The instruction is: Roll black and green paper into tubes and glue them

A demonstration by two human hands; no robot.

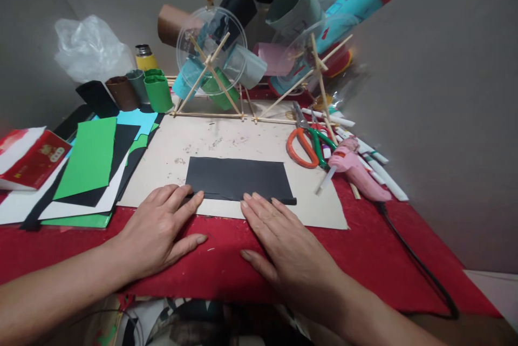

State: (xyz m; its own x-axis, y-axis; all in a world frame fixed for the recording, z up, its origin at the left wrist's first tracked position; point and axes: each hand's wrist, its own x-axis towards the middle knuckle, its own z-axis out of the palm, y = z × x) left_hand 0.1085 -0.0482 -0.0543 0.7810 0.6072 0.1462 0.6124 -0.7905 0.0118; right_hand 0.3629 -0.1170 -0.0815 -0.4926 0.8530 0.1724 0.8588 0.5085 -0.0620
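Observation:
A black sheet of paper [238,176] lies on a pale board [162,173], its near edge curled into a thin roll. My left hand [162,227] rests with its fingertips on the left end of that roll, thumb held apart. On the right part of the roll lie the outstretched fingers of my right hand [279,238], its thumb also spread. Both hands press from above and grasp nothing. The fingers cover parts of the rolled edge.
Behind the board stands a stick frame [208,62] with plastic cups and paper tubes. Orange-handled scissors [302,146], a pink glue gun [358,170] with its black cord, and white markers [388,178] lie at right. Coloured paper sheets [89,157] are stacked at left on the red cloth [384,259].

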